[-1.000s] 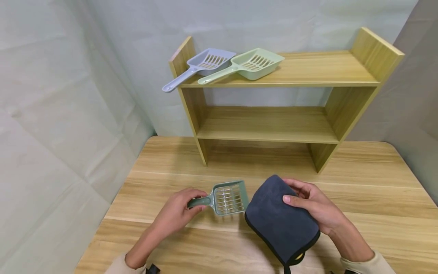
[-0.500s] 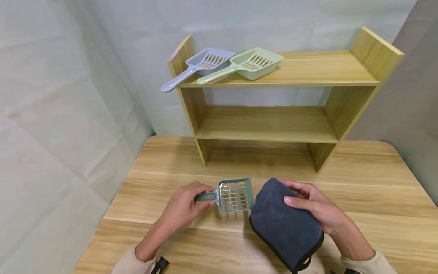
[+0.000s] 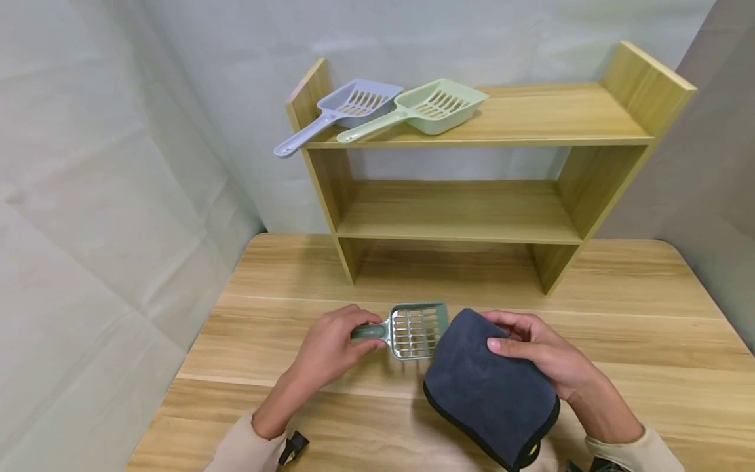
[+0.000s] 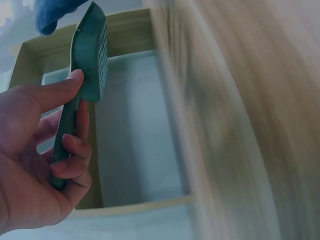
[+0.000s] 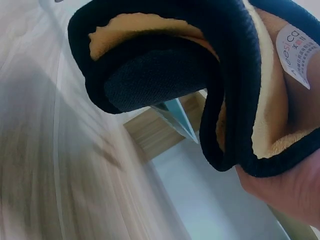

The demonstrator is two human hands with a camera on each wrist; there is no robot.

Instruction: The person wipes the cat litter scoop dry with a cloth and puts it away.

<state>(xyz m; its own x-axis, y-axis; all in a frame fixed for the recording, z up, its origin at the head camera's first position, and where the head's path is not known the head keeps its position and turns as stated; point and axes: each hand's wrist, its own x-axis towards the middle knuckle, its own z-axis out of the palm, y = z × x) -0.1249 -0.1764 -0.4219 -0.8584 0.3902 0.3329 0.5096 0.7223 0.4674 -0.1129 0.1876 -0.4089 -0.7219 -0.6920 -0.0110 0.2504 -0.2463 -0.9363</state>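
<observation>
A dark green slotted litter scoop is gripped by its handle in my left hand, its slotted head pointing right above the table. The left wrist view shows thumb and fingers wrapped round the scoop's handle. My right hand holds a folded dark blue-grey cloth, thumb on top and fingers behind. In the right wrist view the cloth shows a black-bound edge, a yellow-orange inner side and a white printed label. The scoop's front edge overlaps the cloth's left corner in the head view.
A wooden shelf unit stands at the back of the wooden table. On its top board lie a lavender litter scoop and a pale green one, handles jutting past the front edge. Pale curtains hang behind and at the sides.
My left hand has moved right and slightly away from me with the dark green scoop, bringing its head up to the cloth. The right hand and cloth have shifted only slightly.
</observation>
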